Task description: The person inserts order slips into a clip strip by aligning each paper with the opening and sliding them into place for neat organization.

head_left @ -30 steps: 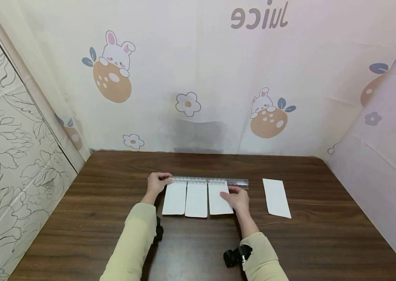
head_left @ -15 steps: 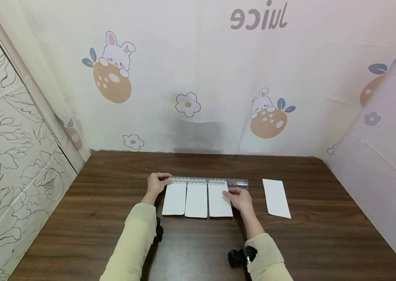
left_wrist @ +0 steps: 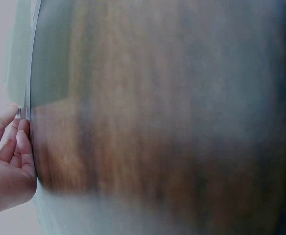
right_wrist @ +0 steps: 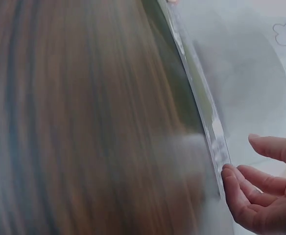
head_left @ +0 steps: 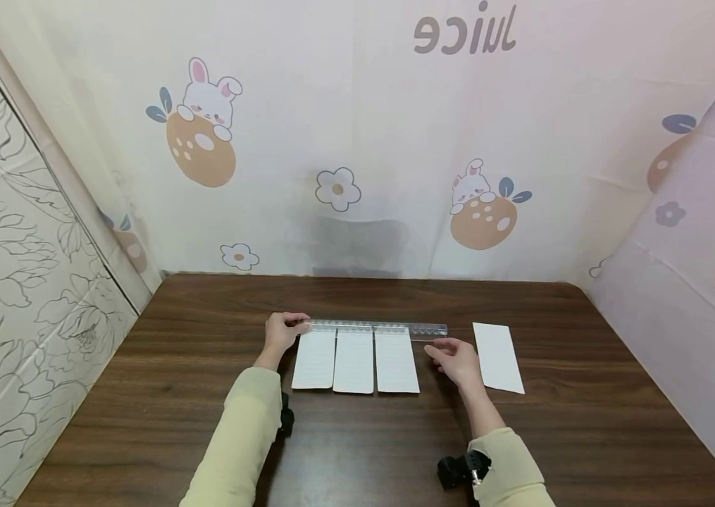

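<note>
A clear plastic ruler (head_left: 428, 329) lies across the top edges of three white lined paper slips, the left slip (head_left: 315, 362), the middle slip (head_left: 353, 362) and the right slip (head_left: 397, 362). My left hand (head_left: 281, 334) pinches the ruler's left end between thumb and fingers; the left wrist view shows the same hand (left_wrist: 11, 161) at the end of the strip. Just below the ruler's right end is my right hand (head_left: 458, 360), holding nothing. In the right wrist view its thumb stands apart, and its fingertips (right_wrist: 228, 171) are right at the ruler's edge (right_wrist: 202, 93).
A fourth white paper slip (head_left: 499, 358) lies by itself on the right, slightly slanted, close beside my right hand. The brown wooden table (head_left: 357, 451) ends at the back against a printed curtain (head_left: 382, 141), with more patterned cloth at both sides.
My right hand has let go of the right slip's edge and moved right, off the paper. My left hand stays at the ruler's left end, and the slips lie nearly as before.
</note>
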Motion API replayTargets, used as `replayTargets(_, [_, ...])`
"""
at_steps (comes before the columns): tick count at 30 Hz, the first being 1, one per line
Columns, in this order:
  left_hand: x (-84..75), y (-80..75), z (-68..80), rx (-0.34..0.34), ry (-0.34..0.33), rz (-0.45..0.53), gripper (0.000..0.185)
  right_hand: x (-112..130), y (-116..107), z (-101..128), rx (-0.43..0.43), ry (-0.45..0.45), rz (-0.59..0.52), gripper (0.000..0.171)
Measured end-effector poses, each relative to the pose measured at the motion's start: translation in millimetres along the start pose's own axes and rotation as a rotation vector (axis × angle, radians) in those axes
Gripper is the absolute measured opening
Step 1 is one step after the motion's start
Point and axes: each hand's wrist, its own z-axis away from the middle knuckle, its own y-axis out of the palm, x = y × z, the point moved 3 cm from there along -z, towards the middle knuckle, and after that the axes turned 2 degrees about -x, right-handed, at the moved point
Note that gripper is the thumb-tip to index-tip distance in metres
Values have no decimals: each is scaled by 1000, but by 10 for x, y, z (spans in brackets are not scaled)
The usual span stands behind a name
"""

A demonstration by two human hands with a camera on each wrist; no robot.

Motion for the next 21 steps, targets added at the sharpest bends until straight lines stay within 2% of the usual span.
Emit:
replayTargets(4, [8, 3, -3, -3, -4, 0, 10, -42, -129, -23, -40, -51, 64, 34])
replayTargets(14, [8, 3, 0, 4, -9, 7, 10, -109, -414, -40, -107, -107, 180, 36])
replayTargets(21, [14, -3, -5, 6, -7, 9, 11, -204, -592, -67, -112, -119, 246, 40])
